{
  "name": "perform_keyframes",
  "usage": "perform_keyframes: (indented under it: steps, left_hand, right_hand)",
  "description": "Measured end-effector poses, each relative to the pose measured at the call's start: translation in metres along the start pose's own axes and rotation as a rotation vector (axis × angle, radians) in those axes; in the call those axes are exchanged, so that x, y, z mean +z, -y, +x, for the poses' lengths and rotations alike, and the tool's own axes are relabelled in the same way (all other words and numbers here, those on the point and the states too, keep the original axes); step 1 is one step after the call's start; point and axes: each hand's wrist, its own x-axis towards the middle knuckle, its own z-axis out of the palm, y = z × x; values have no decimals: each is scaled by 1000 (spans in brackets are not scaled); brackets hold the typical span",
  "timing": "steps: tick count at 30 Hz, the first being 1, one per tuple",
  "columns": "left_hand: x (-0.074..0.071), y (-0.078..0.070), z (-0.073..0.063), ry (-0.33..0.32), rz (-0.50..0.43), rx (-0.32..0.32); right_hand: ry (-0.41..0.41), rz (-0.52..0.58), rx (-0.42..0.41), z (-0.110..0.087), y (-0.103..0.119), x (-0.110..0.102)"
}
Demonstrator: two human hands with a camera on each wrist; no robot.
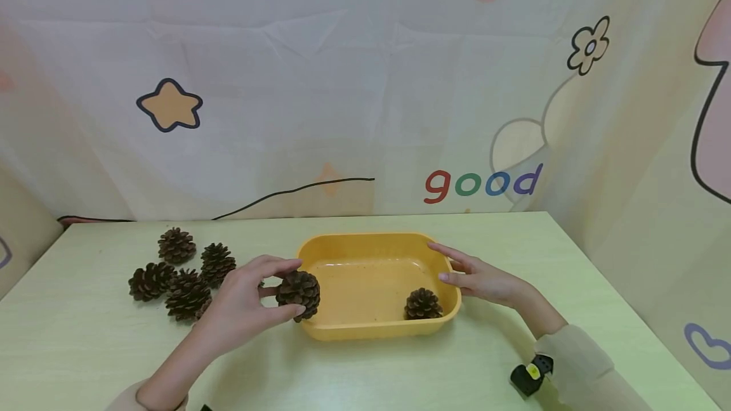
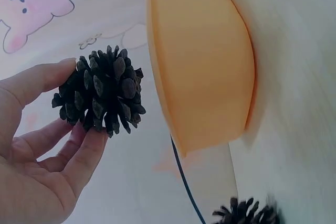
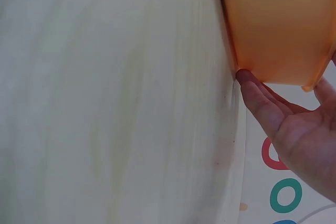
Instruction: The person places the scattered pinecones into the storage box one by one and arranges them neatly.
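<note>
A brown pine cone is pinched between the thumb and fingers of my left hand, at the left rim of a yellow plastic basin. In the left wrist view, that pine cone is up off the table beside the basin's outer wall. My right hand holds the basin's right end, thumb over the rim and fingers outside. From the right wrist, fingertips show low against the outer wall. Another pine cone sits inside the basin, in its near right corner.
Several pine cones lie grouped on the left of the pale table, one partly hidden behind my left hand. A printed cloth hangs along the table's back edge. A black device is strapped at my right wrist.
</note>
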Motion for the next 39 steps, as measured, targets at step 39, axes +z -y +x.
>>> perform_keyframes:
  steps: [39]
  left_hand:
    - [86,7,46,142,33,75]
  right_hand:
    - [8,13,-7,1,-2,0]
